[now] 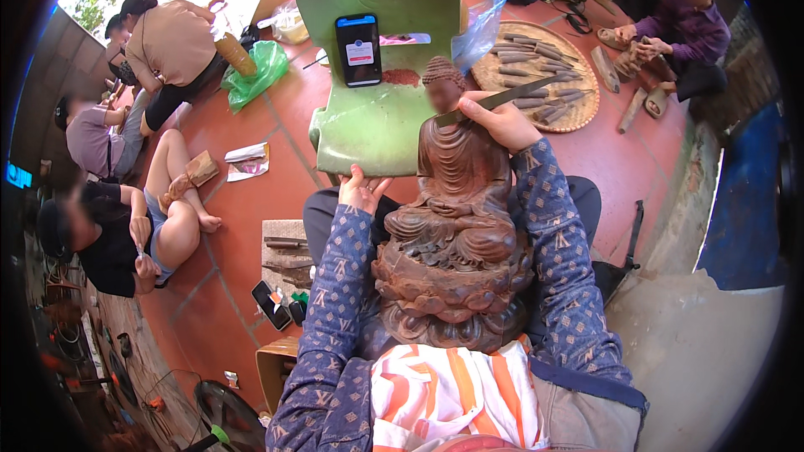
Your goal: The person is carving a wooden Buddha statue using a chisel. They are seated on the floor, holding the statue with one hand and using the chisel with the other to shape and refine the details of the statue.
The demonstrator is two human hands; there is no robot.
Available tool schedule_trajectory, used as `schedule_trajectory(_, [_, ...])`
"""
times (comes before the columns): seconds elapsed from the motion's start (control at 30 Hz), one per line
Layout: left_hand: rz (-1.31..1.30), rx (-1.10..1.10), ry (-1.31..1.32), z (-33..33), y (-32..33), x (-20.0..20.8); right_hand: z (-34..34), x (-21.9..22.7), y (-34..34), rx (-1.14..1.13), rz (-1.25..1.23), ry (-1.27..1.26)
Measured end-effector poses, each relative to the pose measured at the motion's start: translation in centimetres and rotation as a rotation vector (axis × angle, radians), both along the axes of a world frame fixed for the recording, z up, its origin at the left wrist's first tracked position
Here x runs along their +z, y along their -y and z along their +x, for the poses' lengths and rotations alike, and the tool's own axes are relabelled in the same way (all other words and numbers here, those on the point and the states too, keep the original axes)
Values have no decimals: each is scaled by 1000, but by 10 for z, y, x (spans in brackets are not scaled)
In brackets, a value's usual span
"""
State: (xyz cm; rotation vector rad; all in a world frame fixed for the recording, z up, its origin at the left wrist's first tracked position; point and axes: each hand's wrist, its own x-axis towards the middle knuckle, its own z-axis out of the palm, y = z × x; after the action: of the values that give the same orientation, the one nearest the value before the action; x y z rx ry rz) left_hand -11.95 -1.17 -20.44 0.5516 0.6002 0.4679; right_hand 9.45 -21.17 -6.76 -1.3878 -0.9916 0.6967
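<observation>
A brown carved wooden Buddha statue (pixel 463 172) stands upright between my legs, its lotus base (pixel 452 289) against my lap. My right hand (pixel 502 123) is closed on a dark, flat, narrow file-like strip (pixel 526 90), which lies across the statue's neck and shoulder and points up to the right. Whether the strip is metal I cannot tell. My left hand (pixel 363 191) is at the front edge of a green plastic chair (pixel 368 138), its fingers on the edge of the seat. A phone (pixel 358 50) with a lit screen leans on the chair's backrest, beside some reddish dust.
A round woven tray (pixel 586 109) with several carving tools lies beyond the chair, right. To the left are a mat (pixel 285 253) with tools, another phone (pixel 272 305) and a green bag (pixel 256 75). Several people sit around, one (pixel 682 38) working at far right.
</observation>
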Motion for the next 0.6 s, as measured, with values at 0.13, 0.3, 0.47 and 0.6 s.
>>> schedule_trajectory(0.13, [3, -38, 74, 21, -3, 1, 3, 0, -2, 21, -4, -19])
schedule_trajectory(0.3, [69, -58, 89, 43, 14, 6, 6, -6, -6, 9, -19, -8])
schedule_trajectory(0.47, [90, -99, 114, 49, 20, 7, 13, -21, -12, 33, -58, -13])
schedule_trajectory(0.6, [124, -103, 78, 45, 24, 10, 16, -31, -19, 35, -78, 6])
